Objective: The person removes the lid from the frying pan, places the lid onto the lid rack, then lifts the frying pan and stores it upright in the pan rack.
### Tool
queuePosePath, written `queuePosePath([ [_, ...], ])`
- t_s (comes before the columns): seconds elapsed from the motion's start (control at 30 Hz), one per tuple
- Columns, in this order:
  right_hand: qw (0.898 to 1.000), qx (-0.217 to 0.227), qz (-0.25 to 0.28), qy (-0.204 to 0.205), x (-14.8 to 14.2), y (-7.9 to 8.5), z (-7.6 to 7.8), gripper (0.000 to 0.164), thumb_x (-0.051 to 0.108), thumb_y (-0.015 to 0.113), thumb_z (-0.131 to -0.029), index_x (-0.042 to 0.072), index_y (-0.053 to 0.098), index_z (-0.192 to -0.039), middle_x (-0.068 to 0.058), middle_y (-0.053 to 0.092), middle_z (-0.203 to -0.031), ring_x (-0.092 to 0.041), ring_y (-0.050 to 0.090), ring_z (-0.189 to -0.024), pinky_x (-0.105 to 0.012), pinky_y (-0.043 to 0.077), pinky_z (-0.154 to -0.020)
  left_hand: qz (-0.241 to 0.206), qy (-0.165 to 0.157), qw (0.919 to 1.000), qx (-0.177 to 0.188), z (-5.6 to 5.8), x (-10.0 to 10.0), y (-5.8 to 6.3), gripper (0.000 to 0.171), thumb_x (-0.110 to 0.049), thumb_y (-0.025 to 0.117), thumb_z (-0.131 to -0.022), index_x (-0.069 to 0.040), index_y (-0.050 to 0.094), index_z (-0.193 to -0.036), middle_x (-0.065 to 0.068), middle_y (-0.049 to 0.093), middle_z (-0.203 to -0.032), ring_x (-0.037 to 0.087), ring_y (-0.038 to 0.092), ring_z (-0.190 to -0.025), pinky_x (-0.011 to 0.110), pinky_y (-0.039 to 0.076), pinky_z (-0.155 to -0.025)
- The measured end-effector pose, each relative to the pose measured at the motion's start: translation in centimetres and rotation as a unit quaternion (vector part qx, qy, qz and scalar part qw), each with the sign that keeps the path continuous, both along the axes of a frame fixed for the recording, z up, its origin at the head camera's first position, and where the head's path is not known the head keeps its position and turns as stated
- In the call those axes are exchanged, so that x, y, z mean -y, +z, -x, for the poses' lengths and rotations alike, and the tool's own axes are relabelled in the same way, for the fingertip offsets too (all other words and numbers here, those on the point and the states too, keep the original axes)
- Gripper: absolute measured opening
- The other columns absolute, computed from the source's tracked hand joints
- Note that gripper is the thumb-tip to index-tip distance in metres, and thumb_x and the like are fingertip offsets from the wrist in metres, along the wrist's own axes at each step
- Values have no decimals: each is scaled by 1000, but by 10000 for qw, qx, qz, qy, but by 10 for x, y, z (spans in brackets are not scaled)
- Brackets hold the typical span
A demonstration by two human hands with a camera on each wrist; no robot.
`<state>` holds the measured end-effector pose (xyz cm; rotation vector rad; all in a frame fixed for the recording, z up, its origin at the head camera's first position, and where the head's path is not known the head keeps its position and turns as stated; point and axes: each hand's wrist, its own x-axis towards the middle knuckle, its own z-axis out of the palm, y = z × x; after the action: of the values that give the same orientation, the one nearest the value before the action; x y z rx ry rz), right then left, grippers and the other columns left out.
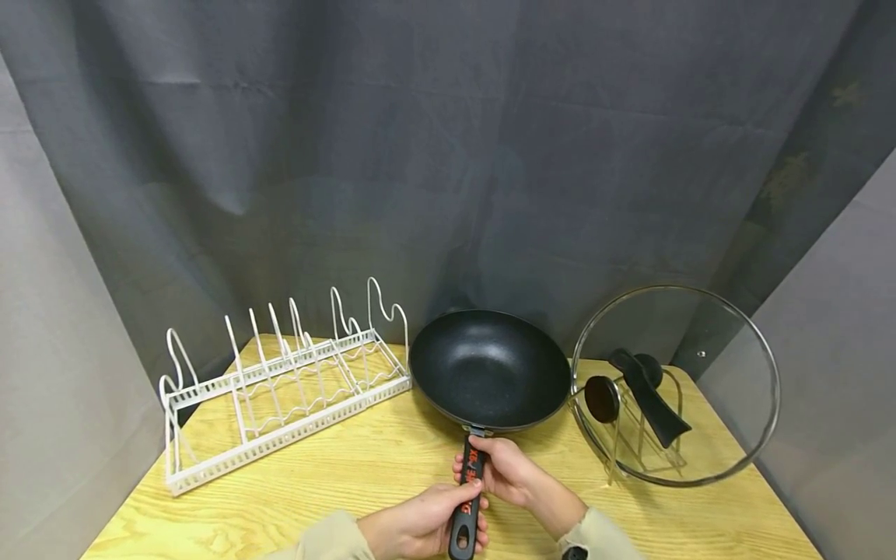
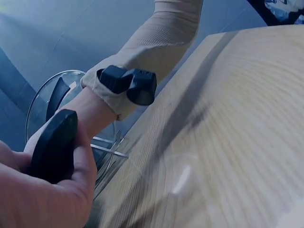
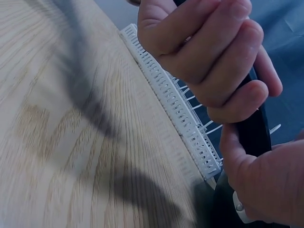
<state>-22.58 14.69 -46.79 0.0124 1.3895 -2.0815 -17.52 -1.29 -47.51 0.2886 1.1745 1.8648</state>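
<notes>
A black wok (image 1: 490, 369) with a long black handle (image 1: 463, 519) is at the middle of the table, its bowl facing up and toward me. My left hand (image 1: 425, 519) grips the handle's lower end, thumb on top and fingers curled beneath. Closer to the bowl, my right hand (image 1: 509, 471) holds the same handle, its thumb along the top. In the left wrist view the handle end (image 2: 56, 147) pokes out of the left hand (image 2: 45, 199). Both hands wrap the handle in the right wrist view, the left fingers (image 3: 209, 52) beyond the right hand (image 3: 270, 183).
Left of the wok stands a white wire rack (image 1: 280, 412) with upright dividers. On the right, a large glass lid (image 1: 731, 404) with a black handle leans in a small gold wire stand (image 1: 614, 443). A grey curtain (image 1: 448, 155) hangs behind the wooden table (image 1: 336, 474).
</notes>
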Motion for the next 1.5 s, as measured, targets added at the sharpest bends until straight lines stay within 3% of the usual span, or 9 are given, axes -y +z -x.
queuePosePath([
  [0.2, 9999, -68, -127, 23, -6, 1, -2, 25, 17, 30, -102, -6, 40, -102, -8, 55, -85, -16, 59, -75, -27, 50, -75, -77, 163, 9998, 112, -4, -12, -2, 25, -35, 40, -102, -12, 49, -98, -1, 58, -76, 10, 61, -69, 27, 50, -70],
  [0.6, 9995, -125, -184, 207, -20, 2, -1, 23, 17, 30, -101, -3, 42, -100, -6, 54, -85, -14, 58, -73, -26, 51, -71, -129, 341, 9988, 341, -8, -29, 1, 26, -35, 41, -101, -12, 51, -96, 2, 57, -77, 12, 61, -70, 29, 50, -74],
  [0.93, 9992, -104, -235, 314, -30, 4, -2, 21, 18, 32, -101, 1, 44, -98, -4, 55, -84, -13, 56, -73, -26, 50, -72, -300, 198, 9982, 488, -9, -39, 4, 25, -32, 39, -103, -12, 51, -93, 1, 59, -77, 12, 63, -71, 30, 51, -78],
  [1.17, 9993, 103, 63, 359, -33, -1, -2, 20, 21, 34, -101, 3, 42, -99, -3, 55, -84, -12, 58, -74, -25, 50, -74, -600, -148, 9961, 633, -8, -43, -1, 29, -37, 32, -103, -16, 49, -92, -2, 61, -82, 11, 62, -78, 26, 48, -80],
  [1.5, 9985, 342, 193, 376, -32, -6, -1, 19, 22, 36, -102, 4, 43, -100, -6, 59, -87, -15, 64, -79, -28, 51, -80, -875, -20, 9942, 630, -12, -45, -1, 26, -36, 31, -103, -14, 44, -99, 1, 64, -89, 13, 63, -87, 34, 45, -93],
])
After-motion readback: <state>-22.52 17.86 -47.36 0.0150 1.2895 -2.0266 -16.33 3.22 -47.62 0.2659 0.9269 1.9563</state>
